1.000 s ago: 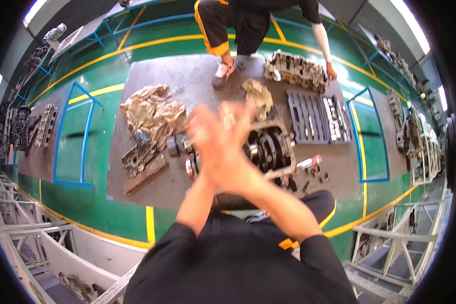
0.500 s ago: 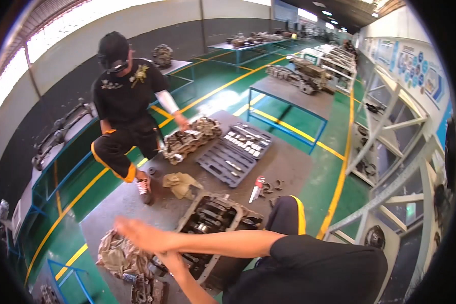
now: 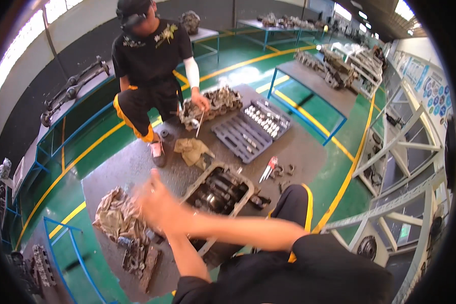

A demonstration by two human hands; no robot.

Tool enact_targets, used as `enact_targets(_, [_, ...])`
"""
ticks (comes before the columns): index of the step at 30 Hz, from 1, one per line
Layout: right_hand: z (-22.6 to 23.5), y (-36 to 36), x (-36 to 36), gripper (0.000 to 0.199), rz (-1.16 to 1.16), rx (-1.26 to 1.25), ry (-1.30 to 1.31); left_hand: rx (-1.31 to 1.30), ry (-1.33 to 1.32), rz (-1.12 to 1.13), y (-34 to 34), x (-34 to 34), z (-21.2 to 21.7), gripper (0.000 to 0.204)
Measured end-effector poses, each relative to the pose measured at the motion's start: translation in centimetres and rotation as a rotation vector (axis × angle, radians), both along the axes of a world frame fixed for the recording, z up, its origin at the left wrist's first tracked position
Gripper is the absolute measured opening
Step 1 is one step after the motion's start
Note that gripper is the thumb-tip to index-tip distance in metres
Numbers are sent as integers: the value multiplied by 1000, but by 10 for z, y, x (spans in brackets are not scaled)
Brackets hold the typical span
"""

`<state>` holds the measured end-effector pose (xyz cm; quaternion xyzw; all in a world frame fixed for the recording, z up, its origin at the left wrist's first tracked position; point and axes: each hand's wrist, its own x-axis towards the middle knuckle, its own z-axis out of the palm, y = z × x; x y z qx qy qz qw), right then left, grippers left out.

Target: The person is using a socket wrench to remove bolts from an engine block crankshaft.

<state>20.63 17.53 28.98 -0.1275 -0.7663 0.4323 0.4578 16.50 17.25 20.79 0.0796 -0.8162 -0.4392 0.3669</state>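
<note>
My right hand (image 3: 159,205) and my left hand (image 3: 171,225) are pressed together in front of me, the right mostly covering the left. Motion smears the fingers of both, though one upright digit shows at the top. I make out nothing held between them. Just right of them, below my right forearm, lies an open engine block (image 3: 249,185) with a crankshaft (image 3: 219,192) in it. A crumpled, stained beige cloth (image 3: 114,215) lies to the left of my hands. Dark greasy metal parts (image 3: 134,256) lie below the cloth.
Across the metal-topped table (image 3: 137,159), a person (image 3: 152,61) holds a thin rod (image 3: 200,124) by a cylinder head (image 3: 220,104). An open socket set case (image 3: 251,131), a tan cloth (image 3: 191,151) and red-holdered hex keys (image 3: 269,167) lie between us. White metal frames (image 3: 415,218) stand at right.
My hands have shifted right and up, and their outstretched fingers have become a blur. My view has tilted down. The person opposite now holds a thin rod upright beside the cylinder head.
</note>
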Motion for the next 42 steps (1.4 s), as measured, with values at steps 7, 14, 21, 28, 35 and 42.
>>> enact_targets(7, [69,37,-9,33,607,-229,28,810,-354,-707,-55,57,49,22])
enact_targets(14, [72,17,7,18,847,-202,-63,93,-419,-1230,-13,13,47,37])
enact_targets(21, [60,56,-12,28,632,-148,9,594,-188,-896,-24,51,43,13])
enact_targets(28, [70,66,29,20,722,-309,67,109,-360,-913,-54,44,36,26])
enact_targets(35, [78,36,8,26,616,-6,120,-592,-589,-554,2,64,39,39])
enact_targets(42, [58,56,-17,23,709,-110,9,-21,-335,-688,-22,77,-2,51])
